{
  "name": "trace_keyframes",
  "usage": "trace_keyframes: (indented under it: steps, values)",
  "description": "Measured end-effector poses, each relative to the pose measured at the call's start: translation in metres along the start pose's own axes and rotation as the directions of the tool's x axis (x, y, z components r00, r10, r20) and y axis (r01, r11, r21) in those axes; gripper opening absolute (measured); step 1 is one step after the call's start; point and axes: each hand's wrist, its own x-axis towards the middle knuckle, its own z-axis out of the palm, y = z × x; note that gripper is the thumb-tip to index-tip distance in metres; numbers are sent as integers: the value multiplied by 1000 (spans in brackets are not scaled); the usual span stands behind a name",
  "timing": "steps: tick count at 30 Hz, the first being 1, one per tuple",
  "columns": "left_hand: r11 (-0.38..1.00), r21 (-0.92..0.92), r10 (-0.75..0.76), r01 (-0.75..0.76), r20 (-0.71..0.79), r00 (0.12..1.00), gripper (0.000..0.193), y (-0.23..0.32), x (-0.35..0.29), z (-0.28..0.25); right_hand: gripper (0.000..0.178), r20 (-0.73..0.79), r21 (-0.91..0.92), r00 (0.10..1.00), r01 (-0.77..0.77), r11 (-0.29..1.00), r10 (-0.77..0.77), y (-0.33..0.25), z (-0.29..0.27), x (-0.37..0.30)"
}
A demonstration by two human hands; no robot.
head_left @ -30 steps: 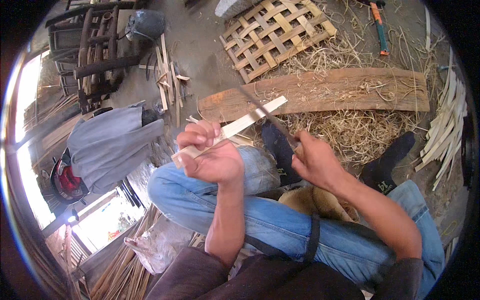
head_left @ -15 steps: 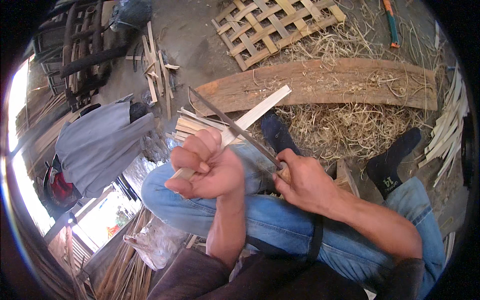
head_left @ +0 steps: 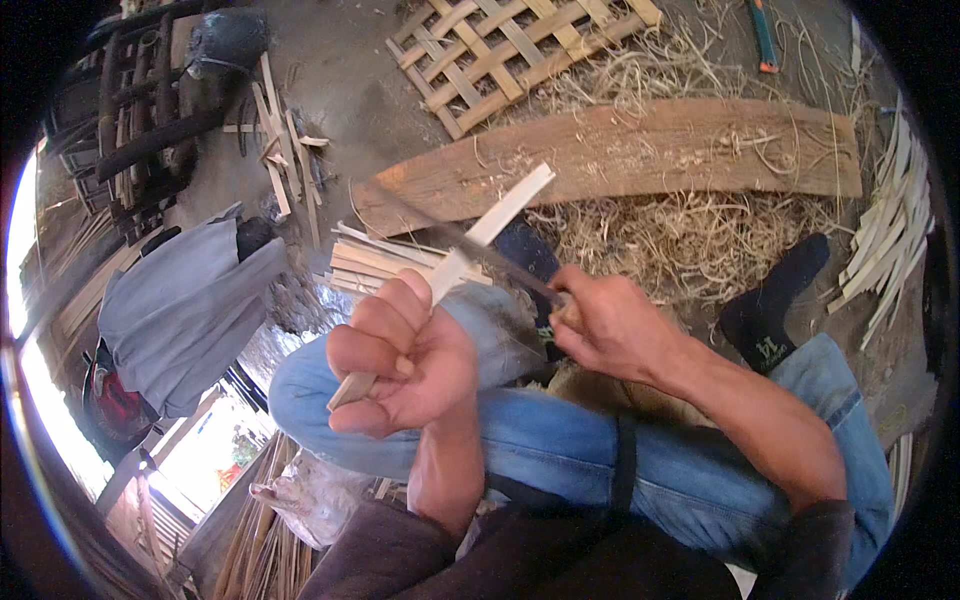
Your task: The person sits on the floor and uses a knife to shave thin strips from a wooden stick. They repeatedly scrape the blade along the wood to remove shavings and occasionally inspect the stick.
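My left hand (head_left: 405,355) is closed around a pale, flat bamboo strip (head_left: 510,207), whose short lower end sticks out below the fingers. The strip slants up and to the right over my bent knee. In my right hand (head_left: 605,325) is the handle of a long, narrow knife (head_left: 508,268), its dark blade blurred by motion. The blade crosses over the strip above my left fist; whether it touches cannot be made out. Just beyond my left fist lies a bundle of cut strips (head_left: 370,262).
A long wooden plank (head_left: 640,150) lies ahead, with curly shavings (head_left: 680,245) on its near side. Beyond it is a woven lattice panel (head_left: 510,50). More strips (head_left: 885,235) lie far right, and a grey cloth (head_left: 185,310) hangs at left. A green-orange tool (head_left: 765,40) lies at the back.
The strip has turned a little steeper, and more of its lower end shows under my left fist. The knife blade is now blurred. The whole view has shifted slightly.
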Motion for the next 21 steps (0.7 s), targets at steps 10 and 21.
trace_keyframes:
  steps: [10, 21]
  values:
    - [1000, -4, -26, 26, -57, 998, 61, 1, 2, -1, 30, -43, -129, 998, -55, 990, 50, 34, -1, 7]
    - [998, -68, -3, -4, -101, 995, 63, -6, 11, -3, 28, -180, -168, 941, -318, 933, 288, 82, 4, 0]
